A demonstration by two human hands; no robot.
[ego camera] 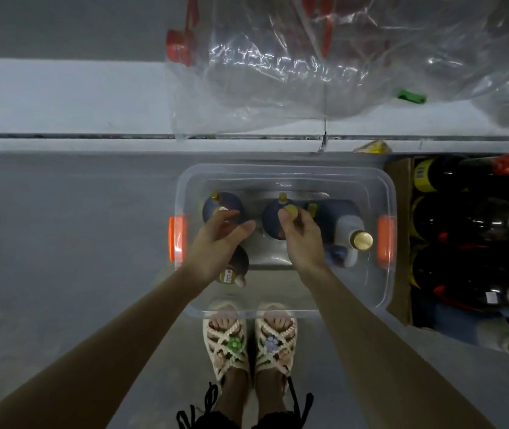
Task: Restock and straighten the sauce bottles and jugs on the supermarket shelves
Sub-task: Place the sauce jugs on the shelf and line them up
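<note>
Standing over a clear bin (284,178) set on the floor (61,212), just in front of the bottom shelf (61,97). The bin is parked there so stock can be lifted straight up to the shelf.

- Right hand (301,239): fingers (284,219) curled, thumb and fingertips pinching the gold cap (291,211) of the middle bottle (270,219). The bottle stands upright in the far half of the bin. A grip at the top makes sense, since the cap is the one part that stands clear for the hand.
- Left hand (219,243): fingers loosely spread, thumb apart, gripping nothing that I can see. It hovers over the left side of the bin, between the far-left bottle (212,209) and the near-left bottle (237,264). The hand covers part of the near one. Looks poised to take a second bottle, so both hands would come up loaded.
- Pale jug (344,233): at the right side of the bin, tilted or lying, gold lid pointing near-right. Not touched.
- Cardboard box (398,212): right of the bin, holding dark red-capped bottles (451,218) on their sides. Probably further stock.
- Plastic wrap (278,72): on the shelf, bundling what look like clear jugs with red caps. Detail blurred.

Judged step: picking dark sauce bottles out of the bin for shelving. None lifted yet.
</note>
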